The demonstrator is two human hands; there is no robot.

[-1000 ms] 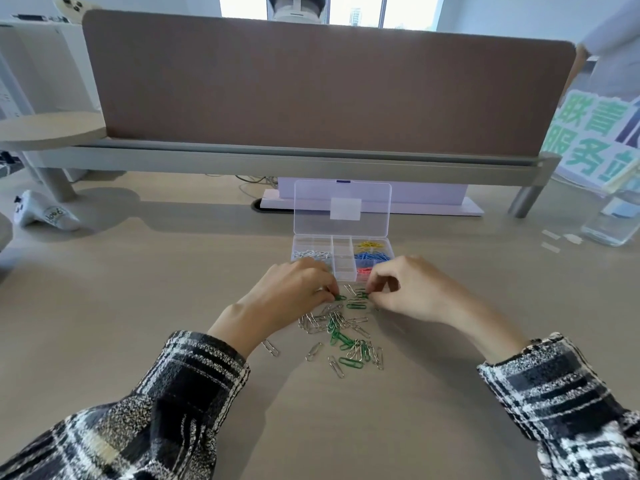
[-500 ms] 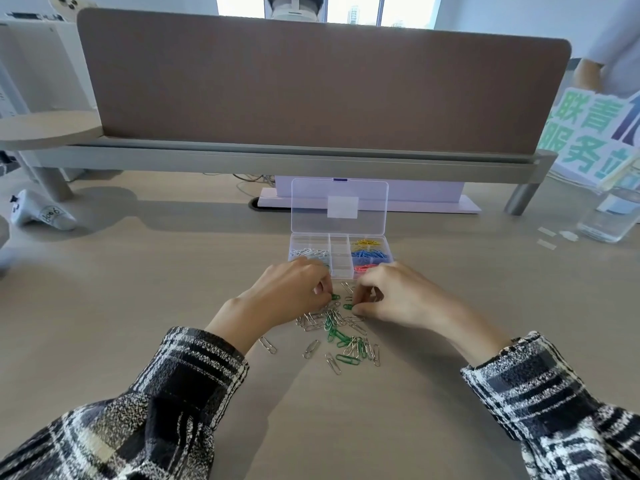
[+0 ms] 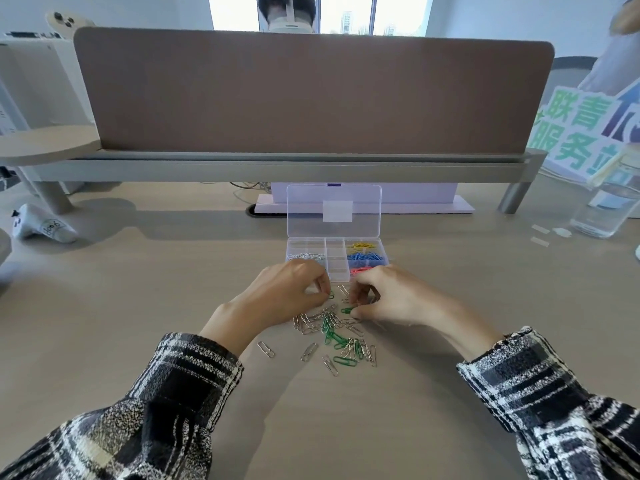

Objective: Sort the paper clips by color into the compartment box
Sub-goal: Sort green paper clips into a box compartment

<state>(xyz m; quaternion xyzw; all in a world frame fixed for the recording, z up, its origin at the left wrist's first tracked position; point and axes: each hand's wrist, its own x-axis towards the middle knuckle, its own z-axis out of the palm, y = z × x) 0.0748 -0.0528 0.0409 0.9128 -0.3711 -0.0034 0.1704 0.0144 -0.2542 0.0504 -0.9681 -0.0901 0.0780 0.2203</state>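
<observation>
Clips lie loose in a pile on the bench at the centre of the frame, silver and green mixed, with a few silver strays at its lower left edge. My left grip sits at the pile's upper left, fingers curled, thumb and forefinger pressed together on the upper green clip, which peeks out at their tips. My right grip sits at the pile's upper right, fingers curled down toward the bench, thumb tip touching the lower green clip; I cannot tell whether that one is pinched or only touched. Just above both grips stands the compartment box, its clear lid raised upright behind it. In its right column the yellow clips fill the top cell, the blue clips the one below, and the red clips the lowest, partly hidden by my right knuckles. A left cell holds the silver clips. Plaid sleeves cover both my forearms. Across the top of the frame runs a brown divider screen; a white controller lies at the left edge and a clear bottle stands at the right edge
</observation>
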